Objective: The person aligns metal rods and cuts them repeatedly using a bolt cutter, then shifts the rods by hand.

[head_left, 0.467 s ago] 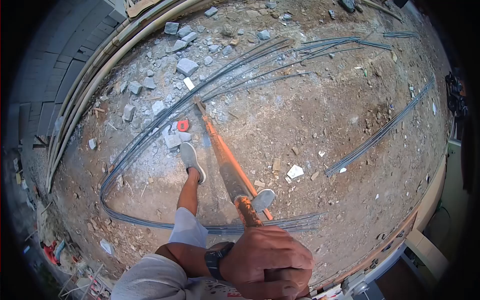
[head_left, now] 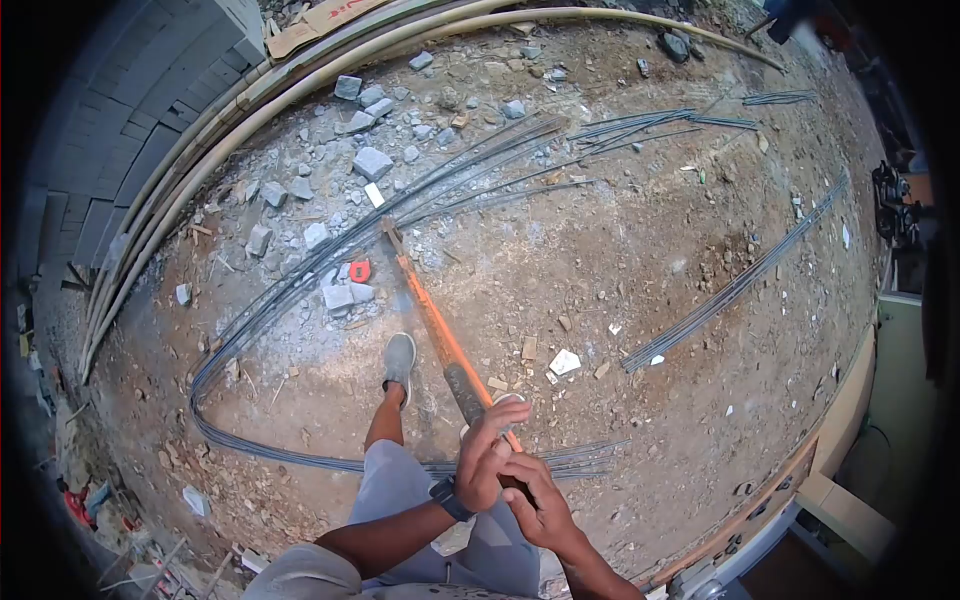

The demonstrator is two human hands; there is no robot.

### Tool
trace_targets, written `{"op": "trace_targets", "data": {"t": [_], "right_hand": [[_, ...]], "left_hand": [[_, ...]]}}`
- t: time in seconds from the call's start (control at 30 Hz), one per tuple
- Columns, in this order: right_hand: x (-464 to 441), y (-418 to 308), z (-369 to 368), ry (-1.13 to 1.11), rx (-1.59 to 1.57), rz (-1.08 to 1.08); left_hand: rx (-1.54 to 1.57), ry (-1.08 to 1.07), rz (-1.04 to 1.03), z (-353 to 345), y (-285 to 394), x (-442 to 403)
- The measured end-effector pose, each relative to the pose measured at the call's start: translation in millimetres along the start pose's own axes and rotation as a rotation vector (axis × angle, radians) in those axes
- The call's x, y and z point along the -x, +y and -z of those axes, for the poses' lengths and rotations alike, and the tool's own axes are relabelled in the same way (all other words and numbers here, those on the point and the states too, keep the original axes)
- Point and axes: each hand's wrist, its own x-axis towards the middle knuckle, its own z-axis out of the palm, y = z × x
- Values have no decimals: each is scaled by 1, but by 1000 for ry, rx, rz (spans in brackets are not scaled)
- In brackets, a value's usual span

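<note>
An orange bolt cutter [head_left: 440,325] reaches from my hands toward the ground, its jaws [head_left: 391,232] at a bundle of thin steel bars [head_left: 330,248]. My right hand [head_left: 545,510] curls its fingers and thumb round the dark end of a handle. Beside it, my left hand [head_left: 485,462], with a black watch [head_left: 450,498] at the wrist, has its fingers stretched out over the handle. One foot in a grey shoe [head_left: 399,360] stands left of the tool. The other shoe is mostly hidden behind the hands.
A red tape measure [head_left: 360,271] lies by broken grey stones [head_left: 338,297]. Another bar bundle [head_left: 740,280] rests on the dirt at right. Long pale poles [head_left: 230,150] line the upper left, near stacked grey blocks [head_left: 120,110]. Wooden boards [head_left: 840,505] edge the lower right.
My hands have shifted from clasped together at the handle's end to side by side, the left one's fingers now straightened. Both lie further from the body, and the handles appear closer together.
</note>
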Motion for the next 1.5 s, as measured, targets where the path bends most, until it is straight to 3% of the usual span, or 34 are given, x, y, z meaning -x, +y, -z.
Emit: {"op": "trace_targets", "data": {"t": [0.07, 0.1, 0.13, 0.2, 0.27, 0.3, 0.37, 0.4, 0.53, 0.67, 0.73, 0.83, 0.93, 1.07, 1.13, 1.17, 1.23, 1.3, 1.33, 1.37, 1.4, 1.47, 1.5], "right_hand": [[-17, -35, 7, -30, 137, -237], [-15, -24, 3, -178, 2, -403], [-19, -26, 1, -324, -140, -571], [-54, -42, 0, -503, -331, -1127], [-61, -53, -9, -522, 33, -994], [-64, -54, -14, -534, 212, -913], [-59, -45, -25, -432, 226, -836], [-48, -38, -26, -393, 238, -804], [-23, 2, -26, -325, 238, -744], [34, 78, -47, -334, 243, -930], [49, 118, -41, -377, 268, -916], [89, 202, -41, -399, 337, -904], [133, 277, -56, -411, 374, -888], [168, 366, -81, -290, 399, -815], [181, 403, -102, -243, 442, -827], [185, 421, -116, -227, 463, -848], [131, 505, -120, -112, 497, -752], [72, 604, -137, 52, 419, -636], [104, 596, -167, 59, 327, -698], [192, 547, -185, -17, 266, -831], [222, 521, -179, -117, 352, -865], [184, 528, -185, -60, 390, -794], [187, 515, -178, -52, 328, -751]], "left_hand": [[-523, 270, 119, -4, -19, -12], [-670, 404, 226, -12, -37, -12], [-453, 459, 485, -12, -50, -16], [107, 483, 920, -14, -78, -10], [821, 459, 1218, -14, -98, 3], [719, 470, 1243, -10, -95, 4], [526, 494, 1283, -10, -86, -5], [525, 608, 1308, -17, -82, -7], [582, 691, 1258, -38, -70, -4], [492, 728, 1175, -76, -150, 43], [628, 735, 1117, -101, -254, 96], [189, 773, 1159, -143, -282, 95], [-379, 666, 1144, -183, -309, 91], [-551, 623, 1218, -210, -402, 122], [-451, 676, 1226, -214, -429, 121], [-82, 600, 1348, -208, -470, 136], [345, 378, 1179, -185, -541, 70], [330, 79, 796, -141, -608, -3], [317, -72, 761, -121, -595, 29], [481, -99, 943, -133, -568, 90], [626, -105, 1136, -144, -532, 148], [630, -101, 1380, -137, -532, 106], [461, -74, 1401, -136, -530, 113]]}}
